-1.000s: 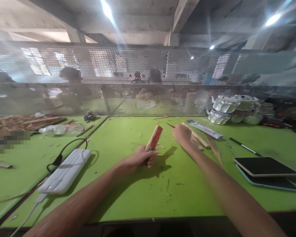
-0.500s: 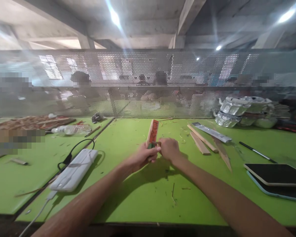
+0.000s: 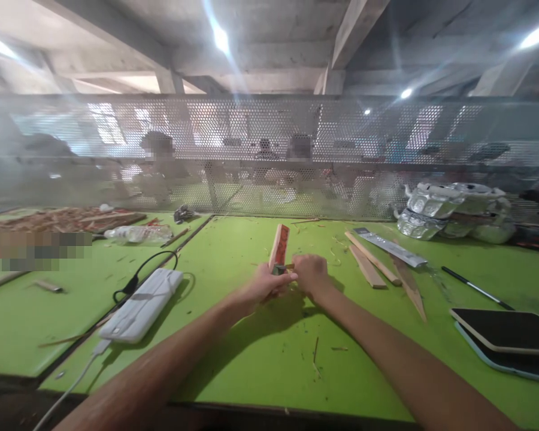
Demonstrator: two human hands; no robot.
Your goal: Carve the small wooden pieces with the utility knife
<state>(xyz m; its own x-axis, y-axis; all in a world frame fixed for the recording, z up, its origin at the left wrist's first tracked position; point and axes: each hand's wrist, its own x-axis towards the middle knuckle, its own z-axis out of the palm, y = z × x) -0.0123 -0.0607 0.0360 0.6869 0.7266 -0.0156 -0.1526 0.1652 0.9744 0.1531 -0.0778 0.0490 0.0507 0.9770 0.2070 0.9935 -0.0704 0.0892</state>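
Note:
My left hand (image 3: 267, 286) is closed round the lower end of a narrow wooden strip (image 3: 278, 244), which points up and away from me. The strip has pale wood along its side and a red, dark-patterned face. My right hand (image 3: 311, 272) is closed on a small carving tool (image 3: 289, 267) with a light brown handle. The tool's greyish tip meets the lower part of the strip, just above my left thumb. Its exact shape is too small to make out. Both hands are close together over the green table (image 3: 233, 365).
To the right lie wooden strips (image 3: 367, 267), a silvery packet (image 3: 390, 246), a black pen-like rod (image 3: 476, 287) and a tablet (image 3: 507, 330). On the left are a white power bank (image 3: 141, 305), a plastic bottle (image 3: 139, 234) and heaped wood scraps (image 3: 67, 220). A perforated screen (image 3: 269, 179) stands behind.
The view has shifted slightly, moving the scene a little to the right. The strip is turned a little, showing less of its red face. Both hands keep their hold.

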